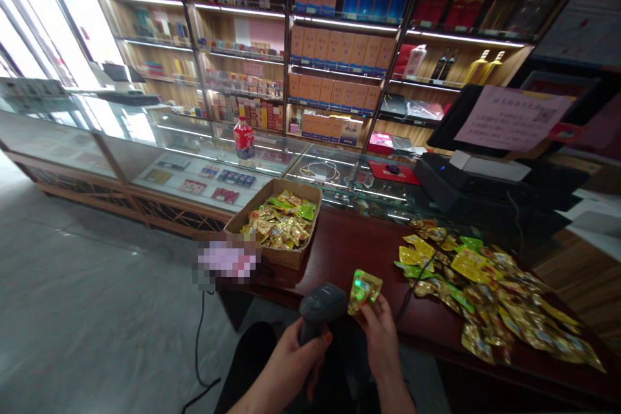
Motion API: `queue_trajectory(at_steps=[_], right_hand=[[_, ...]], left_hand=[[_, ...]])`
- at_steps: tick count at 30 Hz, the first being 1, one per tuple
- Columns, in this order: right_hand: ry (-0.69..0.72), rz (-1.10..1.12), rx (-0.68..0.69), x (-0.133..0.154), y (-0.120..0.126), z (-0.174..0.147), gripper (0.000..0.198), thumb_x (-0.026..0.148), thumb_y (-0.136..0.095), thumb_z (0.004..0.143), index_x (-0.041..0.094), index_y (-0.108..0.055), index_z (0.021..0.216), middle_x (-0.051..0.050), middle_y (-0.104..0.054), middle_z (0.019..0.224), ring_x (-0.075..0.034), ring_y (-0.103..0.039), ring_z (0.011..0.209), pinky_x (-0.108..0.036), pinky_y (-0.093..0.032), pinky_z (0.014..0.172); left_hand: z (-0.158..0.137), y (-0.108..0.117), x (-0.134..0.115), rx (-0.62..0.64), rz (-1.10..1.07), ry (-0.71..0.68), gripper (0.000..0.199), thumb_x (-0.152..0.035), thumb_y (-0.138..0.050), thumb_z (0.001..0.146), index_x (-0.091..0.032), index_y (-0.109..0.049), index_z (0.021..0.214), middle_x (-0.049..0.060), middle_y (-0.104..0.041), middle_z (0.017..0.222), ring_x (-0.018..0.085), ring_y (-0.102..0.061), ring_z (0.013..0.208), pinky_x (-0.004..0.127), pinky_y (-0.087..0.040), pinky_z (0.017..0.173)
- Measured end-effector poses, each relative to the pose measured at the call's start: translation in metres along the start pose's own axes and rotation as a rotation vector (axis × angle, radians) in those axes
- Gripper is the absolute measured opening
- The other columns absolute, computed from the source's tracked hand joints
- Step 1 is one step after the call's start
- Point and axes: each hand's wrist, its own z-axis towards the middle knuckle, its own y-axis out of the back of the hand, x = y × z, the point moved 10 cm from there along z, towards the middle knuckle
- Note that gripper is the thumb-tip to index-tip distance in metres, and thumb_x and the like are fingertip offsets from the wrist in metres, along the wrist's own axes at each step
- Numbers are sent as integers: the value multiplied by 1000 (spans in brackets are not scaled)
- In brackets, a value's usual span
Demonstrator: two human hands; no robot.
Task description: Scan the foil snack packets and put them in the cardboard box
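Observation:
My left hand (pixel 301 352) is wrapped round the handle of a dark grey barcode scanner (pixel 323 303), its head turned to the right. Just beside it, my right hand (pixel 379 330) pinches a small gold snack packet (pixel 363 291) by its lower edge. Green light from the scanner falls on the packet's face. A cardboard box (pixel 291 260) holding many gold and green packets (pixel 281 223) stands on the dark red table (pixel 349 242), beyond the scanner. To the right of my hands lies a loose pile of similar packets (pixel 475 278), with a thin black cable across it.
A glass display counter (pixel 218 171) runs behind, bearing a red bottle (pixel 243 137). At the right stand a monitor with a pink paper (pixel 514 116) on it and a black printer (pixel 485 171). Lit shelves (pixel 339 65) with boxes fill the wall. A black cable (pixel 198 336) hangs to the floor.

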Motion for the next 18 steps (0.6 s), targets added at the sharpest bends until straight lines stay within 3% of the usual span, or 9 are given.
queue_trajectory(at_steps=[5, 9, 18], right_hand=[[-1, -115, -13, 2, 4, 0, 37, 35, -74, 68, 17, -70, 100, -2, -78, 85, -23, -72, 83, -31, -57, 73], [19, -151, -32, 6, 10, 8, 48, 49, -78, 66, 16, -72, 100, -4, -79, 88, -25, -72, 84, -32, -57, 73], [123, -308, -110, 31, 12, 6, 46, 62, -73, 68, 17, -69, 77, 0, -71, 61, -19, -65, 56, -27, -50, 52]], left_hand=[[2, -3, 4, 6, 54, -7, 42, -57, -67, 73, -19, -52, 85, -11, -44, 45, 6, -37, 31, 16, -31, 29], [0, -3, 9, 21, 74, 0, 39, -54, -67, 73, -20, -52, 82, -10, -45, 46, 7, -38, 32, 17, -33, 30], [-7, -7, 3, 44, 130, -17, 36, -53, -65, 75, -19, -52, 80, -10, -43, 44, 6, -36, 32, 16, -30, 31]])
